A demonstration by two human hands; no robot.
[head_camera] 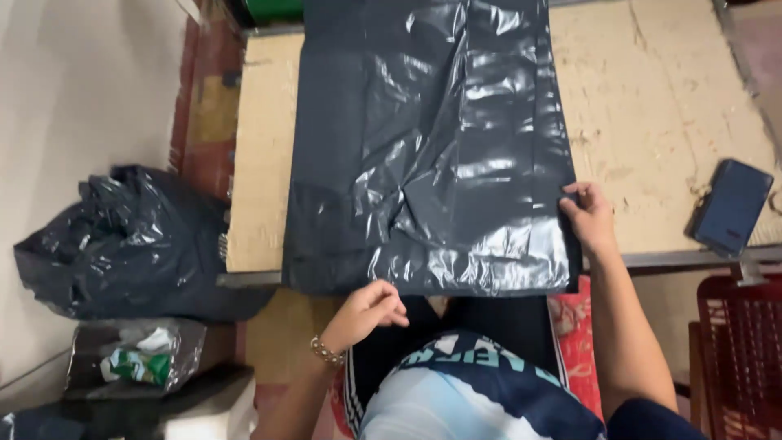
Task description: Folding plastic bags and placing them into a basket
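Nearest the camera, the person's lap shows a dark and pale blue garment (481,391), with a red patterned cloth (577,342) beside it to the right. Just above it the left hand (365,312), a beaded bracelet (326,351) on its wrist, is loosely curled with the fingers drawn together at the near edge of the black plastic sheet (432,155); it touches or almost touches that edge, and whether it pinches the plastic cannot be told. Further right the right hand (588,216) rests at the sheet's right edge near its near corner, fingers (570,200) closed on the plastic rim. The sheet lies flat and wrinkled on the pale wooden table (660,122), covering its middle from the near edge to the far edge of the view, with bare wood on both sides. On the table's right end, well apart from the sheet, lies a dark blue flat case (731,206). A red plastic crate (741,350) stands below it. On the floor to the left sit a stuffed black bag (130,244) and a clear bag of scraps (134,358).
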